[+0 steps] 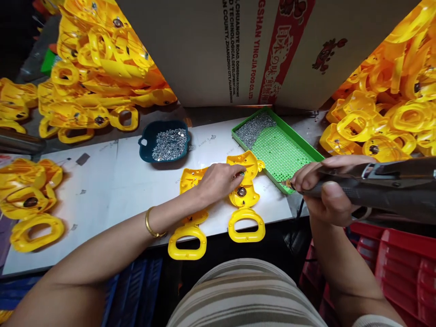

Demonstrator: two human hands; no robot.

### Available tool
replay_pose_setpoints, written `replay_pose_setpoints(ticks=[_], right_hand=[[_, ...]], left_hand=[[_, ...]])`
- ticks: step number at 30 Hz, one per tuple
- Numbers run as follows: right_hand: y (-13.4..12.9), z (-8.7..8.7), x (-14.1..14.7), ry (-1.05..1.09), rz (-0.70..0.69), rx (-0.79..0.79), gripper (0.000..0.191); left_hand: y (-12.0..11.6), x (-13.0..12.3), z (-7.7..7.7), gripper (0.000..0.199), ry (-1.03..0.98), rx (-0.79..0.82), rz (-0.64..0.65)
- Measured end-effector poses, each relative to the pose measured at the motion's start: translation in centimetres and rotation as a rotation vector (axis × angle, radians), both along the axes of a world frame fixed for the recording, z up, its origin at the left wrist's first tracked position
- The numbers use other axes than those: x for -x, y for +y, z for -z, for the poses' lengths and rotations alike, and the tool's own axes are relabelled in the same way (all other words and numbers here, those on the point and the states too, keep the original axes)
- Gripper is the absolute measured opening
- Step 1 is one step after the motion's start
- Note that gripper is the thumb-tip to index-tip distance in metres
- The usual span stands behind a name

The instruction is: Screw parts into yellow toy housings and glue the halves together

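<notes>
My right hand (323, 186) is wrapped round a dark electric screwdriver (384, 184), whose tip points left over the near corner of a green perforated tray (289, 145). At the tray's far left end lies a heap of small metal screws (255, 127). My left hand (220, 181) has its fingers pinched together over a yellow plastic shell half (247, 193) with a ring handle and a round metal part; something tiny at the fingertips is too small to name. Partly hidden under that hand and wrist is a second yellow shell half (187, 244).
A dark teal dish (146, 152) of small metal parts sits on the white board (102, 190). Yellow shells are piled at left (102, 68) and right (388, 104). A large carton (204, 54) stands behind; red crates (405, 263) and blue crates (136, 290) are below.
</notes>
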State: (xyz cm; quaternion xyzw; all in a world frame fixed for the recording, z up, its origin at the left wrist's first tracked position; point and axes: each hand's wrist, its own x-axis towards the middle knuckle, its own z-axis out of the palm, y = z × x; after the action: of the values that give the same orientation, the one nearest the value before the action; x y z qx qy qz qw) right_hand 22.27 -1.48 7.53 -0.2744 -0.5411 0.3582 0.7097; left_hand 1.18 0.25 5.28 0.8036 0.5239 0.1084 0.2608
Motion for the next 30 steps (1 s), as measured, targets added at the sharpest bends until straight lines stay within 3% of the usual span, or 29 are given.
replay_pose_setpoints(ticks=[5, 7, 11, 19, 30], right_hand=[[1.0, 0.1, -0.1, 0.010, 0.061, 0.005, 0.021], [1.7, 0.6, -0.3, 0.030, 0.099, 0.016, 0.020], [2.7, 1.6, -0.7, 0.016, 0.128, 0.057, 0.018], [3.0, 3.5, -0.7, -0.052, 0.046, 0.106, 0.024], [3.3, 3.7, -0.5, -0.015, 0.066, 0.142, 0.021]], left_hand=[[0.0, 0.6, 1.6, 0.020, -0.007, -0.294, 0.023], [0.0, 0.6, 1.9, 0.019, 0.000, -0.341, 0.017], [-0.1, 0.1, 2.0, 0.019, 0.049, -0.330, 0.004], [-0.1, -0.2, 2.5, 0.023, 0.047, -0.334, -0.030], [-0.4, -0.1, 3.0, 0.021, 0.024, -0.359, -0.066]])
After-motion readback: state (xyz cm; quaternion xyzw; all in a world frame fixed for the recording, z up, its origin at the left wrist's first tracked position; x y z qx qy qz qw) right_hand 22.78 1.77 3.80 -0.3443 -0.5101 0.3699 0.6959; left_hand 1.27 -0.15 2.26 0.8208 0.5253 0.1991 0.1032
